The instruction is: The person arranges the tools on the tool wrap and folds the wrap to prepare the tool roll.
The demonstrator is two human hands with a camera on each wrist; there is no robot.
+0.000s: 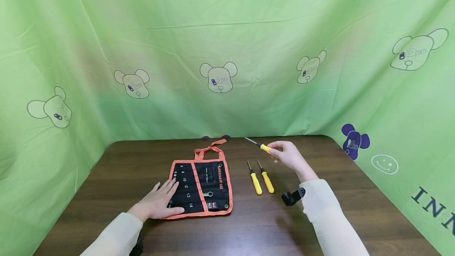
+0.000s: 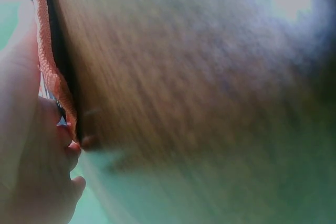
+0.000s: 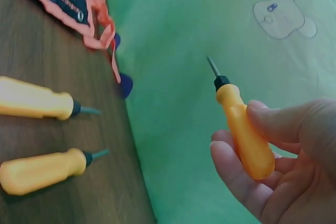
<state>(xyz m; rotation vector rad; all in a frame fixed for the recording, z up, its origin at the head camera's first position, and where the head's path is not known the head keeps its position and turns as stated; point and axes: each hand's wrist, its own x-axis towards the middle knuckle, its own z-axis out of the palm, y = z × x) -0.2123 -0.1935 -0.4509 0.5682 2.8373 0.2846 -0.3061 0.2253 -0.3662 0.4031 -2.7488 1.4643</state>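
Observation:
My right hand (image 1: 288, 155) pinches the yellow handle of a screwdriver (image 3: 247, 140) between thumb and fingers, raised over the back of the table. Its thin shaft points away to the upper left. Two more yellow screwdrivers, a left one (image 1: 256, 183) and a right one (image 1: 267, 181), lie side by side below that hand. On a black tool pouch (image 1: 217, 177) with orange edging, my left hand (image 1: 158, 202) rests flat with fingers spread, over its left part. The pouch shows printed size numbers and a small wrench end (image 1: 208, 194) in a slot.
An orange tie strap (image 1: 209, 149) trails from the pouch toward the table's back edge. The brown wooden table (image 1: 256, 232) meets a green curtain (image 1: 220, 113) printed with bear heads behind and at the sides. A black wrist camera (image 1: 292, 197) sits on the right sleeve.

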